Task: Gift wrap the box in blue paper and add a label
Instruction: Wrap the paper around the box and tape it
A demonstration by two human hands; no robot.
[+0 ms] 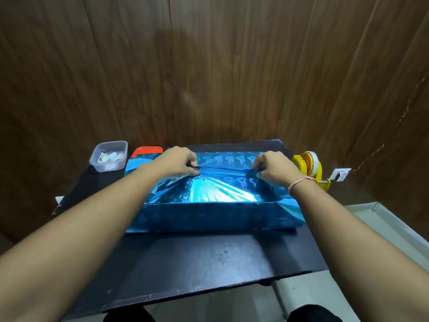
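Observation:
A box covered in shiny blue paper (209, 196) with a heart pattern lies in the middle of a black board (197, 259). The near flap of the paper is drawn up over the top of the box. My left hand (178, 162) pinches the flap's edge at the left of the box top. At the right of that same edge, my right hand (274, 167) pinches the paper. The far part of the sheet lies flat beyond my hands. The box itself is hidden under the paper.
A clear plastic tub (109, 155) with small paper pieces stands at the back left, an orange lid (146, 151) beside it. A yellow tape dispenser (310, 167) sits at the back right. A wooden wall rises behind; a white ledge (380, 219) runs along the right.

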